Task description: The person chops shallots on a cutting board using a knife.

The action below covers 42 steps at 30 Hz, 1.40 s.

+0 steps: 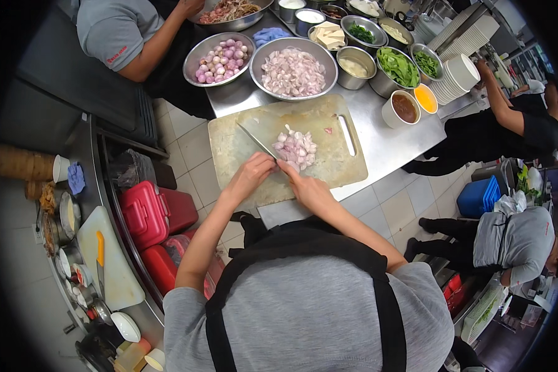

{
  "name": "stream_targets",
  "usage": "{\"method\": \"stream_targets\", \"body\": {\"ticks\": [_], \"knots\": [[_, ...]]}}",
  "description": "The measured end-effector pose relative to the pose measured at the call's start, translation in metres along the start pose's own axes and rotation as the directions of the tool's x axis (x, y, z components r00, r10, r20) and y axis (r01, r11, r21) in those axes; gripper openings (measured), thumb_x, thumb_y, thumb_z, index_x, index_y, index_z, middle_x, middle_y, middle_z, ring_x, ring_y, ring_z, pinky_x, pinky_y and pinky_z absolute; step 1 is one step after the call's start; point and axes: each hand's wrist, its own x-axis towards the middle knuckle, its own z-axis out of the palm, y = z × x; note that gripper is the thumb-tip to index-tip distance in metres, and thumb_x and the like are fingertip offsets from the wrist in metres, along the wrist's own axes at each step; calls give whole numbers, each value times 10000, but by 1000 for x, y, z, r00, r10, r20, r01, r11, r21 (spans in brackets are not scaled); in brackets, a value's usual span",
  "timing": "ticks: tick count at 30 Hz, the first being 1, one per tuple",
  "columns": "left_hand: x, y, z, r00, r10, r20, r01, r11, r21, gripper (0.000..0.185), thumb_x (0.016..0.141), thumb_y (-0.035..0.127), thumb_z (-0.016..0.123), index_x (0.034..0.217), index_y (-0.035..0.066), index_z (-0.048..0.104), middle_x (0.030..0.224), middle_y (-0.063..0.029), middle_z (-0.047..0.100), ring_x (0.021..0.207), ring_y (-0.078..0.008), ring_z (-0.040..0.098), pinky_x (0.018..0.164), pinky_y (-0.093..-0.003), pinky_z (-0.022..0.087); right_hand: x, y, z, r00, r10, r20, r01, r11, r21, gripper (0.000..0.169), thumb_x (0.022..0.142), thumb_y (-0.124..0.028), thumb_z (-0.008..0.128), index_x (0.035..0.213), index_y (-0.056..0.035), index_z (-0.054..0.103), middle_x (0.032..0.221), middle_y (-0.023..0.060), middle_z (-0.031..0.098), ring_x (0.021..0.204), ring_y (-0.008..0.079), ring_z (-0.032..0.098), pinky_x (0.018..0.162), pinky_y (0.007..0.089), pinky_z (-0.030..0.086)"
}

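Note:
My right hand (308, 188) grips a kitchen knife (255, 138) whose blade points away to the upper left, over a worn plastic cutting board (232, 167). Close beside the blade's near end, my left hand (251, 173) has its fingertips pinched on a shallot (274, 169), mostly hidden by the fingers. Just beyond the knife lies a small heap of sliced shallots (297, 148). Past the board stand a steel bowl of sliced shallots (294, 72) and a smaller bowl of whole peeled shallots (221, 63).
The board rests on a steel table (400, 144). At its right are paper cups of brown sauce (402, 109) and orange liquid (425, 98), with several steel containers behind. A co-worker (121, 37) stands at upper left, others to the right. A left counter holds an orange-handled knife (100, 251).

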Motion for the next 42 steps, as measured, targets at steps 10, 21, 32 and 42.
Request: {"method": "stream_targets", "body": {"ticks": [10, 21, 32, 42], "knots": [[-3, 1, 2, 1000, 15, -22, -15, 1000, -1, 144, 724, -27, 669, 860, 0, 628, 930, -90, 615, 932, -270, 591, 802, -358, 504, 2, -2, -3, 999, 6, 33, -6, 1000, 20, 611, 910, -164, 530, 1460, -245, 274, 675, 205, 636, 653, 408, 642, 569, 519, 494], [-4, 1, 2, 1000, 8, -25, -8, 1000, 6, 139, 747, -10, 662, 880, 9, 629, 939, -93, 615, 939, -270, 591, 809, -361, 502, -1, -6, -1, 999, 35, 25, -35, 999, 6, 588, 915, -175, 524, 1452, -258, 300, 713, 223, 643, 680, 417, 647, 599, 525, 502], [-4, 11, 3, 989, -149, 10, 148, 985, 84, 147, 765, 34, 692, 890, 24, 615, 950, -98, 587, 892, -285, 625, 727, -376, 521, -4, 9, -17, 999, -28, -20, 30, 994, 107, 597, 918, -175, 543, 1449, -264, 284, 750, 230, 654, 704, 445, 636, 627, 542, 495], [-13, 16, 12, 962, -257, -97, 251, 966, -68, 169, 764, -8, 675, 927, 14, 638, 966, -98, 617, 844, -281, 639, 714, -352, 531, -2, 9, -3, 1000, -20, -21, 23, 994, 105, 630, 917, -187, 545, 1466, -299, 256, 707, 224, 642, 676, 442, 637, 603, 538, 500]]}}
